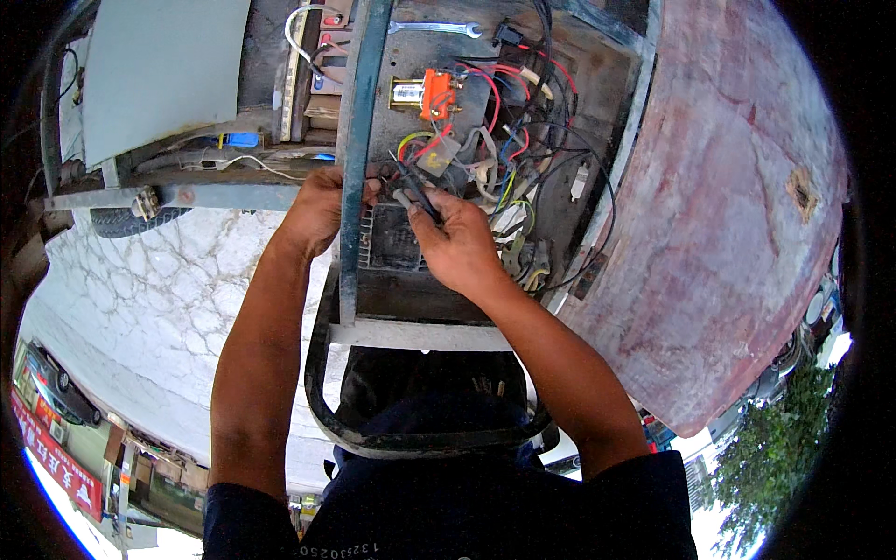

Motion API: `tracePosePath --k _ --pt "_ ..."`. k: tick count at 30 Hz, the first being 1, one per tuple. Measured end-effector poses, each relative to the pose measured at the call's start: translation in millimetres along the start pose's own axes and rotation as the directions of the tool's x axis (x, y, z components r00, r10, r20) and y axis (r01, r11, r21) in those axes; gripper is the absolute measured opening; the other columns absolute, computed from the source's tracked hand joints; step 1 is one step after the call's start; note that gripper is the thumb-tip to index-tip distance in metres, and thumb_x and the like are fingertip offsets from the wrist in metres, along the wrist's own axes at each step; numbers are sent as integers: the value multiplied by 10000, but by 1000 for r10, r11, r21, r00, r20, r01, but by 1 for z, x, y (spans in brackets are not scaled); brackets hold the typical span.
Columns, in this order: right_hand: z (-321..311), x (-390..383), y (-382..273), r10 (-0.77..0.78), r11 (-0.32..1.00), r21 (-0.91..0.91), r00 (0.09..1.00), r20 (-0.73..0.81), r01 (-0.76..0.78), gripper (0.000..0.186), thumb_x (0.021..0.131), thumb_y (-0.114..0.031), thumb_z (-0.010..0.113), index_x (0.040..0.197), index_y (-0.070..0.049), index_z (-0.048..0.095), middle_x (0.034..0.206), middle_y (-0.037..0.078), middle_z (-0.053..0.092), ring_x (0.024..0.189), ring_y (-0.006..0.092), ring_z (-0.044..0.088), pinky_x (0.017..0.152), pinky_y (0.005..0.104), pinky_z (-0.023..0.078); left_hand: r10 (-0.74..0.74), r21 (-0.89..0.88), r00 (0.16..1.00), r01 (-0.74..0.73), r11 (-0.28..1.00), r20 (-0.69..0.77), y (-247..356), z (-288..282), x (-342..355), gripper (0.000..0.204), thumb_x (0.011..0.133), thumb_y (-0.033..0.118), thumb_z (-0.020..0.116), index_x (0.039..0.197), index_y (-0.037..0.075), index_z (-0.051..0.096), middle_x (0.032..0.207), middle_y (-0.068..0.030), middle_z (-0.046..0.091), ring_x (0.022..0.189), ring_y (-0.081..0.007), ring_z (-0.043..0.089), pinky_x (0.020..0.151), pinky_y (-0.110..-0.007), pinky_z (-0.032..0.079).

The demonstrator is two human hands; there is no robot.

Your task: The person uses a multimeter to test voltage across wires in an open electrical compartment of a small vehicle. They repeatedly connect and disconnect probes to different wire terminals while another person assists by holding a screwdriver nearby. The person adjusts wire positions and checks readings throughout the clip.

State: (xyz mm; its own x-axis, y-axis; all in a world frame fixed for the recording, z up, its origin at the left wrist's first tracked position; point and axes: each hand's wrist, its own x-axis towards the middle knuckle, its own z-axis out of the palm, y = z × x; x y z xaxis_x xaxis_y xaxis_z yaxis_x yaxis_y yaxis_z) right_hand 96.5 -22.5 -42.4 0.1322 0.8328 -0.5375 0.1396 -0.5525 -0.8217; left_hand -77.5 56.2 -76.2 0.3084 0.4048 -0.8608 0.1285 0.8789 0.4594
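The right hand (459, 245) is pinched shut on a dark-handled tool (415, 191), its tip poked into the tangle of wires (504, 159). The left hand (315, 210) sits just left of the blue-green metal bar (357, 140), fingers curled behind it, so I cannot tell what they grip. Right of the bar, above the tool, sits an orange component (437, 93). Higher up lies a silver wrench (434, 29). Far right of the bar bulges a worn reddish panel (728, 205).
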Motion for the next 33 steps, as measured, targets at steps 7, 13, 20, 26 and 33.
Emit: tracePosePath --k 7,13,20,26,33 --pt "-7 8 -1 53 994 -100 994 100 -43 233 838 -188 584 940 16 634 763 256 610 744 425 605 650 439 471 16 -33 1000 -17 999 -11 2 1 -2 249 784 107 731 983 -26 664 776 -50 648 680 -114 585 610 -234 462" --pt "-8 15 -12 67 984 -170 990 122 -45 213 826 -178 590 908 13 636 757 251 608 750 422 608 660 446 471 14 57 1000 -13 998 -6 2 1 -1 250 785 133 734 961 -34 673 742 -40 641 655 -100 568 589 -233 438" --pt "-6 16 -8 81 986 -155 985 152 -58 192 814 -161 595 909 -2 645 759 239 616 752 415 614 682 444 476 34 23 999 -33 999 -17 -1 4 -2 153 815 133 722 913 27 671 661 19 574 539 -61 485 468 -212 364" --pt "-6 14 -13 88 989 -133 986 143 -69 195 810 -156 598 924 -7 650 775 239 622 758 409 622 687 437 482 47 50 999 -46 998 -16 -3 2 -2 178 818 131 712 936 9 658 670 10 567 577 -81 499 503 -236 386" --pt "-4 6 -9 5 974 -228 999 53 7 228 800 -155 592 963 -4 642 813 241 628 770 416 615 687 459 486 43 -7 999 -43 999 -16 -4 6 1 269 832 148 690 1039 -10 620 700 7 545 602 -93 488 534 -237 384"
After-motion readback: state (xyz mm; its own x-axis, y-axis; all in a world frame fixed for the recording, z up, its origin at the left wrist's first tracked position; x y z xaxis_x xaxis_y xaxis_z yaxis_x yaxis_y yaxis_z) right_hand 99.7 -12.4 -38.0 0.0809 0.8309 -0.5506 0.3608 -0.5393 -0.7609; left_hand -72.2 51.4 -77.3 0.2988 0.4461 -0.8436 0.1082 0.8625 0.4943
